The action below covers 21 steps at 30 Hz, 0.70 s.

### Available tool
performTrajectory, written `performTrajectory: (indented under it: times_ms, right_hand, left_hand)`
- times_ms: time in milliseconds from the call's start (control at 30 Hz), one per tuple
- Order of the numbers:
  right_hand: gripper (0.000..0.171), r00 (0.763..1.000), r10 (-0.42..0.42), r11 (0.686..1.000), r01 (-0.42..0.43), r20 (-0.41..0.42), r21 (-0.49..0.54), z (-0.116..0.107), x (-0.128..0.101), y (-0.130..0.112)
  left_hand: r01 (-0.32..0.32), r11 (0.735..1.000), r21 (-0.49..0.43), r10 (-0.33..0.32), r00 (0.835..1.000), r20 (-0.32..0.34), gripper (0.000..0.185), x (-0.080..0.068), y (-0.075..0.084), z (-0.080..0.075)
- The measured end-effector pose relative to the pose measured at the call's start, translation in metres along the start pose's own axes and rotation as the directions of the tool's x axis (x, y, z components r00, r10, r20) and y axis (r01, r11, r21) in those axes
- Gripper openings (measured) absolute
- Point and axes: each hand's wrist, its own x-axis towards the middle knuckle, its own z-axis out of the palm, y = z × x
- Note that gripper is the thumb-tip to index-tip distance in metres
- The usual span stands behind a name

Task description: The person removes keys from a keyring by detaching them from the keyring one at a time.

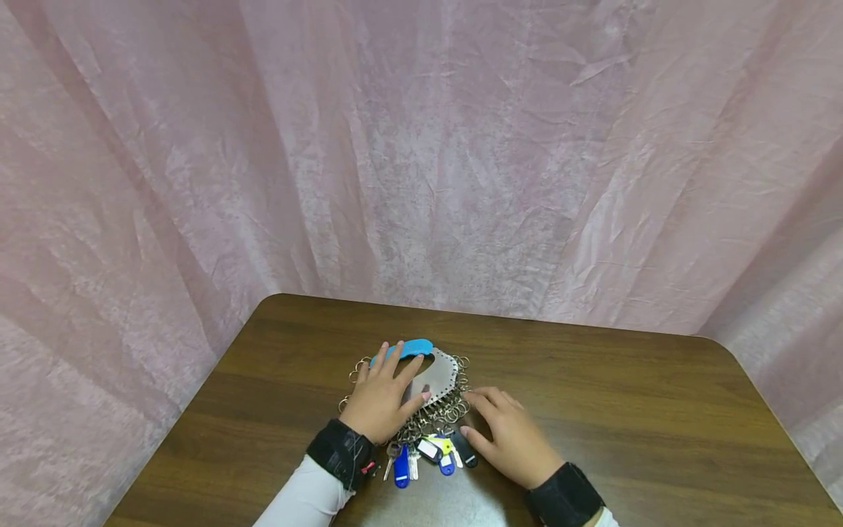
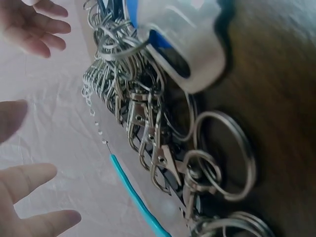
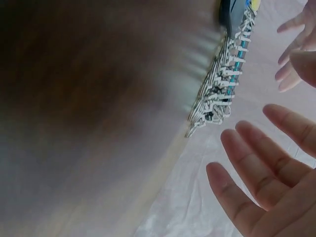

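Observation:
A metal key-holder plate (image 1: 445, 369) with a blue handle (image 1: 418, 347) lies on the table, its edge lined with snap hooks and split rings (image 2: 224, 153). Over its left part my left hand (image 1: 378, 399) is spread, fingers apart; whether they touch the plate I cannot tell. Hanging toward me from the near edge are several keys and tags, among them a blue key tag (image 1: 402, 470), a yellow tag (image 1: 441, 443) and a black tag (image 1: 464, 449). My right hand (image 1: 514, 439) is at the right side by the rings and black tag, fingers loosely bent and gripping nothing visible.
The brown wooden table (image 1: 632, 395) extends to both sides of the key holder, with its far edge behind it. A pink curtain (image 1: 448, 161) hangs beyond that edge and round the sides. Black straps (image 1: 566, 496) circle both wrists.

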Motion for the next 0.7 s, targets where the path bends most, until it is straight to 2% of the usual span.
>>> performTrajectory:
  times_ms: [200, 300, 467, 700]
  right_hand:
    - [0.043, 0.999, -0.036, 0.999, 0.036, 0.024, -0.009, 0.001, 0.001, -0.003]
    - [0.04, 0.998, -0.063, 0.998, 0.063, 0.02, -0.019, 0.002, 0.001, -0.004]
    - [0.036, 0.994, -0.105, 0.994, 0.105, 0.013, -0.019, 0.004, 0.002, -0.005]
    - [0.031, 0.989, -0.139, 0.989, 0.141, 0.046, -0.034, 0.005, 0.002, -0.008]
  left_hand:
    - [-0.064, 0.998, 0.018, 0.064, 0.998, -0.007, 0.058, 0.001, 0.004, 0.004]
    - [-0.117, 0.993, 0.022, 0.117, 0.993, -0.013, 0.055, 0.002, 0.008, 0.006]
    - [-0.218, 0.976, 0.031, 0.217, 0.976, 0.011, 0.047, 0.002, 0.013, 0.006]
    - [-0.306, 0.952, -0.007, 0.305, 0.948, 0.094, 0.037, 0.003, 0.02, 0.005]
